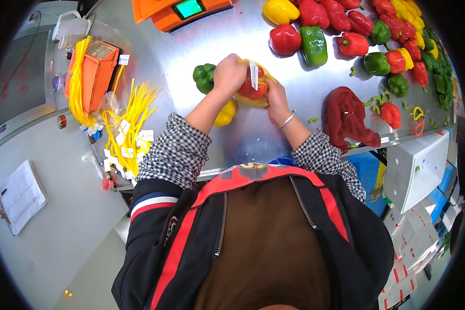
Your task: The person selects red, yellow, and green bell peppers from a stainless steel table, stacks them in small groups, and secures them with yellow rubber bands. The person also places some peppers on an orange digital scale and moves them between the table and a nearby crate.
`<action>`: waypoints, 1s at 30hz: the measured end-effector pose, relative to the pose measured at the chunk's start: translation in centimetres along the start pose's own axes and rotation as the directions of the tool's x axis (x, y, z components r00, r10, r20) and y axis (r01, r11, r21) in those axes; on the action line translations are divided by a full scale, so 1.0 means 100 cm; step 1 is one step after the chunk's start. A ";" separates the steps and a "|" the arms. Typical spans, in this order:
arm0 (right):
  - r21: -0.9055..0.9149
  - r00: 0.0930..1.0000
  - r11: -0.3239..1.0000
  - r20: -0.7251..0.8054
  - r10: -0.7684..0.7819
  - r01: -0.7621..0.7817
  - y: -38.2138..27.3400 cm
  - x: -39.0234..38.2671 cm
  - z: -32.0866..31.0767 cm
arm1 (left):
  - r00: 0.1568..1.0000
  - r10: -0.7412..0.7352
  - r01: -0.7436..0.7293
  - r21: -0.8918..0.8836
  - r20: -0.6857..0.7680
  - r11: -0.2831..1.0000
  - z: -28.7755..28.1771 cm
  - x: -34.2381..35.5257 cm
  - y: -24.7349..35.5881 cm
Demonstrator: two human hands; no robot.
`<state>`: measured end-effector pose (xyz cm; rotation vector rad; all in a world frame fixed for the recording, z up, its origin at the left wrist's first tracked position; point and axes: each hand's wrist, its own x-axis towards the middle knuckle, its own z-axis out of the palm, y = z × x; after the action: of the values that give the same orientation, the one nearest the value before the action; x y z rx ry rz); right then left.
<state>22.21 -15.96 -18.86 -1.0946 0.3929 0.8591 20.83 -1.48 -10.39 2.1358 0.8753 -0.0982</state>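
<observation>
Between my hands is a yellow net bag (pixel 263 77) with a red bell pepper (pixel 252 91) inside and a white paper tag (pixel 253 75) hanging over it. My left hand (pixel 230 76) is closed on the bag's left side, its fingertips partly hidden. My right hand (pixel 277 100) grips the lower right side of the net, thumb side toward the pepper. Just left of my left hand lies a green bell pepper (pixel 204 78) on the steel table. A yellow bell pepper (pixel 225 113) rests below my left wrist, partly covered by the forearm.
An orange scale (pixel 178 11) with a lit screen stands at the far edge. Loose yellow net bags (pixel 132 126) and an orange box (pixel 99 72) lie left. Many peppers (pixel 341 26) fill the far right; a dark red cloth (pixel 343 119) lies near the right front edge.
</observation>
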 end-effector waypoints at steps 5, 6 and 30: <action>0.118 0.997 0.992 0.074 0.023 -0.032 -0.038 -0.038 0.034 | 0.992 -0.112 0.128 -0.511 0.062 0.850 -0.021 -0.024 0.004; 0.088 0.991 0.995 0.127 0.027 -0.038 -0.054 -0.058 0.046 | 0.988 -0.139 0.153 -0.612 0.071 0.776 -0.040 -0.043 0.010; -0.645 0.952 0.720 0.297 -0.075 0.258 0.065 -0.008 0.013 | 0.823 -0.567 0.173 -0.935 -0.036 0.310 0.017 -0.098 -0.168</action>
<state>16.57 -13.94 -21.72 -1.6448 -0.2762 0.9917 3.40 -0.80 -19.18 0.8348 1.2611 0.4810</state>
